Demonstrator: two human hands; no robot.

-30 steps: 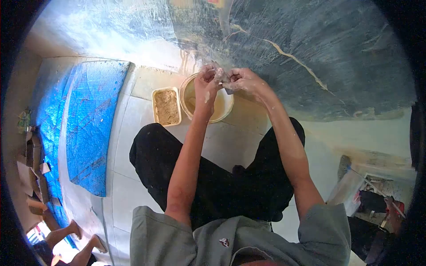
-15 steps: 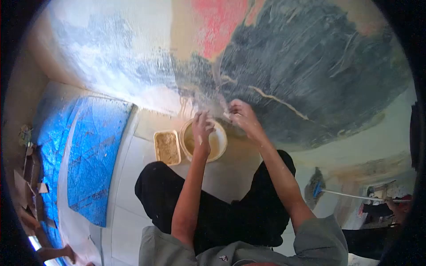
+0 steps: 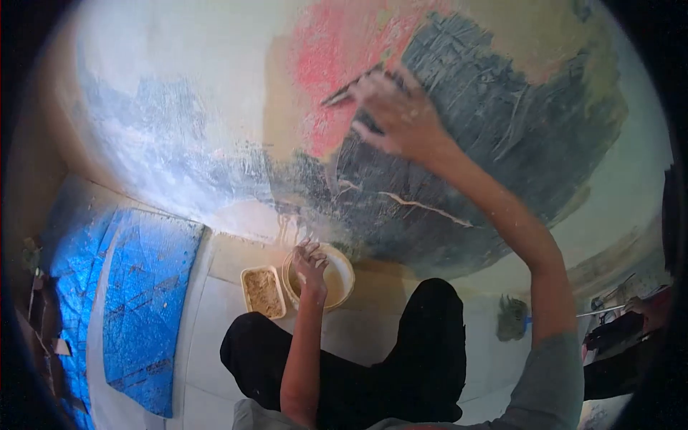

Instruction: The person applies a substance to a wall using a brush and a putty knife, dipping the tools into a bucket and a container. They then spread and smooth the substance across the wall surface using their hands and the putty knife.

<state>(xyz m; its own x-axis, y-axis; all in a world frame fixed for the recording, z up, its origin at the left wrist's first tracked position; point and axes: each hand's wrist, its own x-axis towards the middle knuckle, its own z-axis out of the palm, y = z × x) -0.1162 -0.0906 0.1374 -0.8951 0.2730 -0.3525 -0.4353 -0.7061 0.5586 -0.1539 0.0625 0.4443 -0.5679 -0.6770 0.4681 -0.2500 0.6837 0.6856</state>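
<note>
My right hand (image 3: 401,118) is raised to the wall, its fingers closed round a thin dark flat scraper (image 3: 340,97). The scraper's long edge lies against the pink patch (image 3: 315,54) on the wall, beside the dark grey area. Lower down, my left hand (image 3: 310,264) hangs above the left side of a round white bucket (image 3: 346,272), with nothing visible in it. Its fingers are loosely bent and apart. Murky liquid shows in the bucket. Close by on its left stands a small rectangular tray (image 3: 262,315) of tan, crumbly paste.
The wall (image 3: 502,122) curves around in front, with a pale crack-like line low on the grey part. Blue sheeting (image 3: 147,301) covers the floor at left, near wood scraps. At right, another person's hand (image 3: 648,309) grips a long-handled brush (image 3: 513,319).
My right hand has risen from beside the bucket to the pink patch, carrying the scraper. My left hand stays over the bucket. The view has tilted upward; the other person's brush has shifted slightly.
</note>
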